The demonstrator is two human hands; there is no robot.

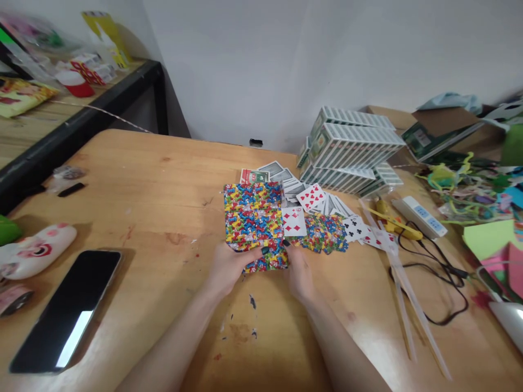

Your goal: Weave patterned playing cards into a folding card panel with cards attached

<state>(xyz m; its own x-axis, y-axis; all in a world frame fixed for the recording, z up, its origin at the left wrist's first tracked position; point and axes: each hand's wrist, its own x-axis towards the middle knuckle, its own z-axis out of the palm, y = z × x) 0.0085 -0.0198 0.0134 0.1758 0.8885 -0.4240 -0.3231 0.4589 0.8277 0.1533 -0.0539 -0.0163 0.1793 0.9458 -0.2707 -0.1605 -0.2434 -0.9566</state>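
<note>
Multicoloured patterned cards (pixel 254 212) form a panel, with straight seams between card-sized pieces. My left hand (pixel 229 267) is closed on the panel's lower edge, its dark-nailed thumb lying across a patterned piece (pixel 272 262). At that piece's right edge, my right hand (pixel 300 270) is closed with the thumb on top; its other fingers are mostly hidden. Just right of the panel lies a six of diamonds (pixel 294 222). Beside it spread loose patterned cards (pixel 324 234), with a hearts card (pixel 311 197) above them. A red and green card box (pixel 255 176) sits behind the panel.
Striped card boxes (pixel 355 147) are stacked by the wall. Clear plastic strips (pixel 402 277), a yellow glue gun (pixel 394 222), a black cable (pixel 445 318) and a power strip (pixel 420 215) lie right. A phone (pixel 67 310) and a white painted object (pixel 43 250) are left.
</note>
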